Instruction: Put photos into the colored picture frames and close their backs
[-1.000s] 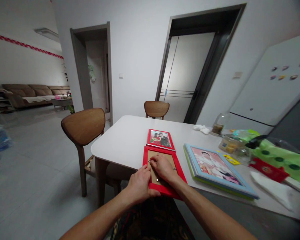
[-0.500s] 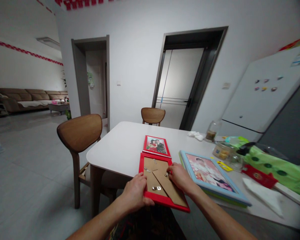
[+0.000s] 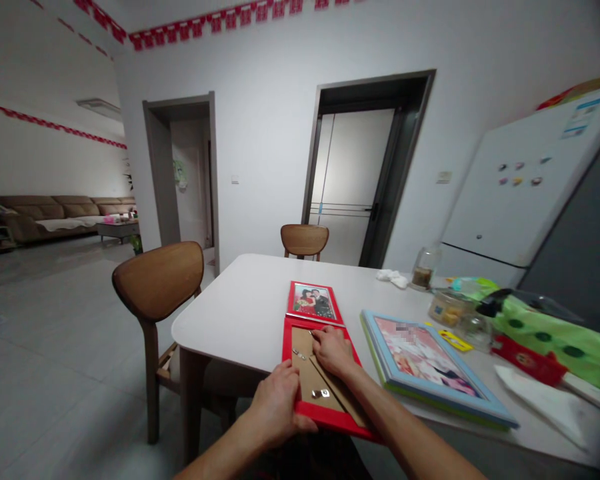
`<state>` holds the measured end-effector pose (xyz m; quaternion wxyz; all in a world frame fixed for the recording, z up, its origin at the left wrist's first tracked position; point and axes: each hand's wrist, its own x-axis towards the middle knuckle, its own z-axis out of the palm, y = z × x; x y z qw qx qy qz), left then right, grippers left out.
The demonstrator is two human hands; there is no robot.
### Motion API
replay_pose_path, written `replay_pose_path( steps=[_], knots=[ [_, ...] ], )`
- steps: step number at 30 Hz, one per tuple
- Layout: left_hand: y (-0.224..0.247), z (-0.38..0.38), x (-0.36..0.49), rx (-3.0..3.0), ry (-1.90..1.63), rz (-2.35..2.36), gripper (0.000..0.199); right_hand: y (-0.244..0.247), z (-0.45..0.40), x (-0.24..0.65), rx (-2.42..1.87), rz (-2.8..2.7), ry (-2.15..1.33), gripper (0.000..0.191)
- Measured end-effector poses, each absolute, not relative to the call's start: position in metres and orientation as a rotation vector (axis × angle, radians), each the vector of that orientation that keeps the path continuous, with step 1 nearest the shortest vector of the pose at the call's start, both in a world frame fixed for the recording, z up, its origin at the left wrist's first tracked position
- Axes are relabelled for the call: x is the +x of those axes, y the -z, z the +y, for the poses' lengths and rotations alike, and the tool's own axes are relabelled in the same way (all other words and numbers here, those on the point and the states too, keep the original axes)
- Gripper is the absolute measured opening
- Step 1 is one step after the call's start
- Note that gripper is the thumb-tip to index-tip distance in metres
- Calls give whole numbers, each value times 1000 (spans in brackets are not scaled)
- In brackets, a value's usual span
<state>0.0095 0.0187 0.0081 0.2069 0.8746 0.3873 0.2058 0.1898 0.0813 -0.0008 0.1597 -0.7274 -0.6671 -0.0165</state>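
Note:
A red picture frame lies face down at the table's near edge, its brown backing board with a slanted stand flap uppermost. Small metal clips sit around the board, one clip near the front edge. My left hand grips the frame's left near corner, thumb under the front rim. Over the board reaches my right hand, fingertips closed at the clip by the far edge, which they mostly hide. Touching or very near the far rim, a second red frame lies with its couple photo facing up.
Light blue and green frames are stacked on the right. Beyond them stand glass jars, green packaging, a red packet and white tissue. Wooden chairs stand at the left and far sides of the white table.
My right hand has moved from the clip on the board's right side to the one at the far edge. My left hand keeps its hold. The view has tilted up slightly.

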Motion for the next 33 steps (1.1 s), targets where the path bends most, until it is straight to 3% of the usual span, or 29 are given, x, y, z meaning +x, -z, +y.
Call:
replay_pose_path(
  steps=[17,22,26,33],
  knots=[
    [0,31,15,2465,-623,1064,40,-13,4,212,-1878,-2055,-169,45],
    [2,31,16,2430,-621,1057,54,-18,10,206,-1924,-1966,-203,47],
    [-1,33,17,2244,-757,1049,67,-32,16,211,-1975,-1895,-252,47],
    [-8,57,34,1619,-1162,1000,48,-65,19,190,-1829,-1836,-146,39]
  ],
)
